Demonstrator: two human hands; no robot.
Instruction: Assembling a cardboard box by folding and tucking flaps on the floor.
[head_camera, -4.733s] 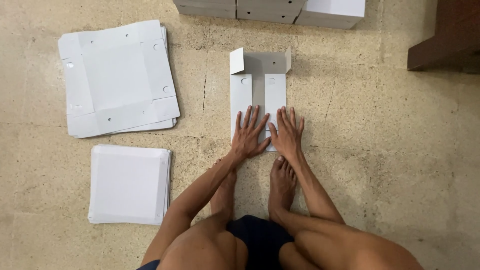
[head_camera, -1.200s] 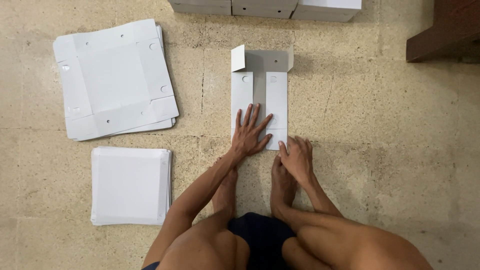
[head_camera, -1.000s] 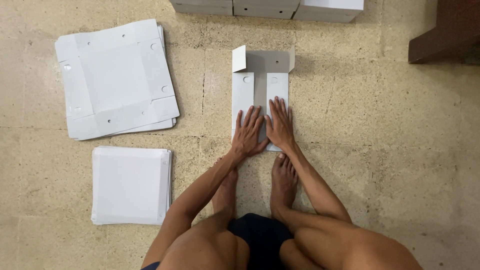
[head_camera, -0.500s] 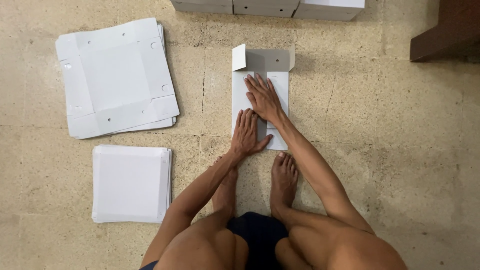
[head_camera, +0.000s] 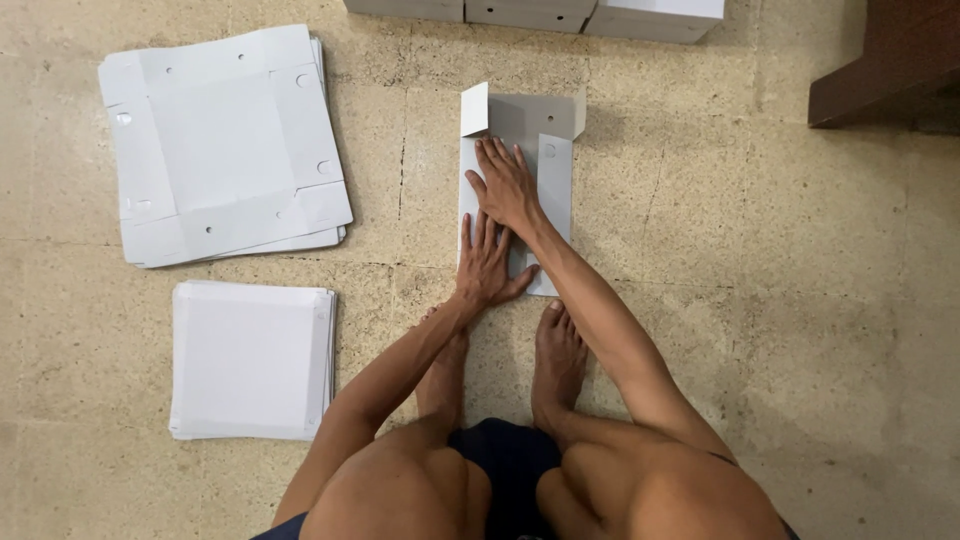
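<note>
A folded white cardboard box blank (head_camera: 552, 170) lies flat on the stone floor in front of my bare feet, with two small flaps standing up at its far end. My left hand (head_camera: 486, 266) presses palm-down on its near end, fingers spread. My right hand (head_camera: 505, 186) lies flat higher up on the blank's left fold, fingers pointing away from me. Neither hand grips anything; both press the cardboard down.
A stack of unfolded white box blanks (head_camera: 222, 140) lies at the upper left. Below it sits a stack of square white sheets (head_camera: 250, 360). White boxes (head_camera: 540, 10) line the top edge. A dark wooden piece of furniture (head_camera: 890, 60) stands at the upper right.
My right hand has slid from the near right edge of the blank up along it to the far left part. My left hand has stayed pressing on the near end.
</note>
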